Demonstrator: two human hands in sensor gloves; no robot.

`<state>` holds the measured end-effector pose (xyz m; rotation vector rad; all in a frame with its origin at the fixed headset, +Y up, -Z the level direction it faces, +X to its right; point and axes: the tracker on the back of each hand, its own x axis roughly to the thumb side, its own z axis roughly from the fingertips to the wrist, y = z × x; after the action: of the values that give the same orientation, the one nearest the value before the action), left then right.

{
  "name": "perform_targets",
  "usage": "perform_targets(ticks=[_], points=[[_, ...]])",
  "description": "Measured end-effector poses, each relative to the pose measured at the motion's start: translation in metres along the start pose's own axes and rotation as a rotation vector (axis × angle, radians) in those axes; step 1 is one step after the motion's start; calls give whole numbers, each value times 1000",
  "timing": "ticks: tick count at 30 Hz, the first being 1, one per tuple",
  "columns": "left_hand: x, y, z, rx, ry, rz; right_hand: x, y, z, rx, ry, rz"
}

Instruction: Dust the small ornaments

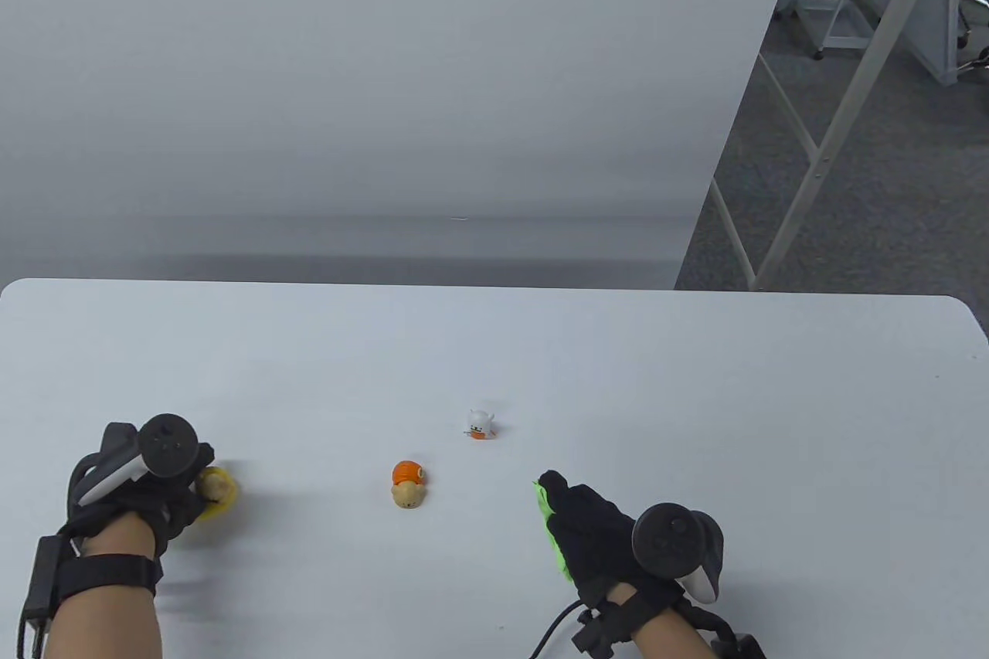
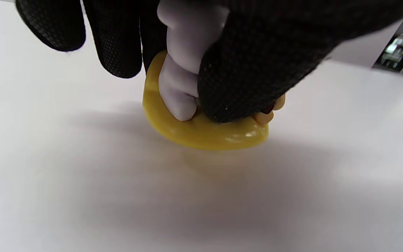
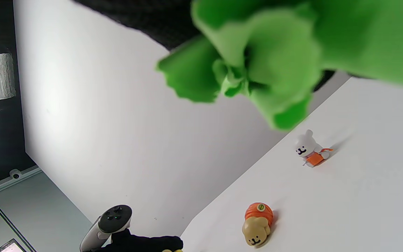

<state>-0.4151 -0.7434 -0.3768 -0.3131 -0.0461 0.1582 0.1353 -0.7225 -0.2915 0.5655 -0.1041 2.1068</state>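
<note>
While the left hand (image 1: 147, 485) pinched a yellow ornament (image 2: 201, 131) low against the white surface (image 1: 695, 396), its fingers hid most of the figure. Nearby lay an orange-capped dog figurine (image 1: 408, 485) and a white bear figurine (image 1: 480, 424). Balled around a green cloth (image 3: 275, 59), the right hand (image 1: 599, 535) hid most of it.

On the plain white worktop (image 1: 695, 396), a glossy yellow ornament (image 2: 205, 134) sits under black mesh-gloved fingers (image 2: 117, 42), a bright green cloth (image 3: 278, 59) bunches, an orange-capped tan dog figurine (image 1: 408, 485) lies, and at 1 o'clock from it a white bear figurine in orange (image 1: 480, 425).
</note>
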Motion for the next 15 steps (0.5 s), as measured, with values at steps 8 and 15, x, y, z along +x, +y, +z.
perform_targets(ticks=[8,15], points=[[73,50,37,424,-214,237,-2,-5,0,-33,-14,-31],[159,12,65,505,-412,598,-2,-10,4,-94,-2,-14]])
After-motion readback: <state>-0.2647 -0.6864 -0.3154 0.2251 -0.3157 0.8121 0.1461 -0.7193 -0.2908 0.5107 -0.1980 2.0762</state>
